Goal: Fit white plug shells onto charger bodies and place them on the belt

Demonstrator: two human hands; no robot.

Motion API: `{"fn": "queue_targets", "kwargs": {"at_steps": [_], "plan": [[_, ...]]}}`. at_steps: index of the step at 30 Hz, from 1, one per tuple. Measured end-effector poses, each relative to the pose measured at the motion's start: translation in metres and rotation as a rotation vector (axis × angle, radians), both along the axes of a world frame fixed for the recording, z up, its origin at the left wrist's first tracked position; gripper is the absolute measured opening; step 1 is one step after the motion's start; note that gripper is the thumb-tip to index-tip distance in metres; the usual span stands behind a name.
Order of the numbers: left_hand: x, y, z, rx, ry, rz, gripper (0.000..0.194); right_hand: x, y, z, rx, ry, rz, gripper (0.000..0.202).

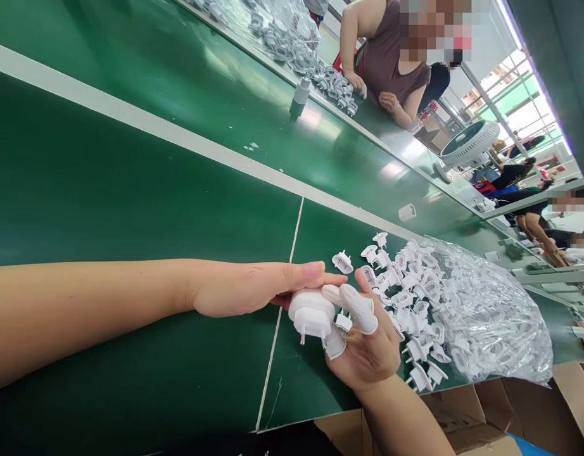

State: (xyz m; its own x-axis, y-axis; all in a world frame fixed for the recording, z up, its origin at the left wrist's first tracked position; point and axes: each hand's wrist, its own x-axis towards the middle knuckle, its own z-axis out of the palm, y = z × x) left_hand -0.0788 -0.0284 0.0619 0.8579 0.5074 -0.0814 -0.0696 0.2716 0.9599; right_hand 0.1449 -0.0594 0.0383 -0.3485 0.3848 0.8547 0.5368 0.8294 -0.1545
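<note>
A white two-pin plug adapter (311,313) is held over the green table, its pins pointing down. My right hand (368,335), with white finger cots on several fingers, grips it from the right side. My left hand (263,285) lies stretched out against the adapter's upper left side, palm turned toward it, fingers extended. A small white plug piece (343,322) shows beside the adapter, close to my right fingers. One loose plug piece (342,261) lies just beyond my fingertips, and a pile of similar pieces (410,285) spreads to the right.
A clear plastic bag (503,316) of pieces lies at the right, above cardboard boxes (534,402). Past the conveyor (187,82), holding a white part (406,212), a person (399,69) sits by another pile (334,85). A bottle (301,90) and a fan (470,142) stand there.
</note>
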Motion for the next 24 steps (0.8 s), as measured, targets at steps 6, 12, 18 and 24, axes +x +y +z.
{"fn": "queue_targets", "kwargs": {"at_steps": [6,12,18,24], "plan": [[-0.002,-0.002,-0.001,0.122,0.065,0.067,0.063,-0.001,0.0,0.002,-0.006,0.003,0.002,0.058],[-0.004,0.001,-0.003,0.118,0.06,-0.01,0.06,-0.002,-0.001,0.001,-0.044,0.015,0.037,0.058],[-0.006,0.004,-0.011,0.06,0.012,-0.062,0.074,0.002,-0.004,-0.001,-0.076,0.036,0.022,0.056],[-0.012,0.004,-0.007,0.266,0.093,-0.018,0.065,0.0,-0.003,0.002,-0.047,0.027,0.028,0.056]]}}
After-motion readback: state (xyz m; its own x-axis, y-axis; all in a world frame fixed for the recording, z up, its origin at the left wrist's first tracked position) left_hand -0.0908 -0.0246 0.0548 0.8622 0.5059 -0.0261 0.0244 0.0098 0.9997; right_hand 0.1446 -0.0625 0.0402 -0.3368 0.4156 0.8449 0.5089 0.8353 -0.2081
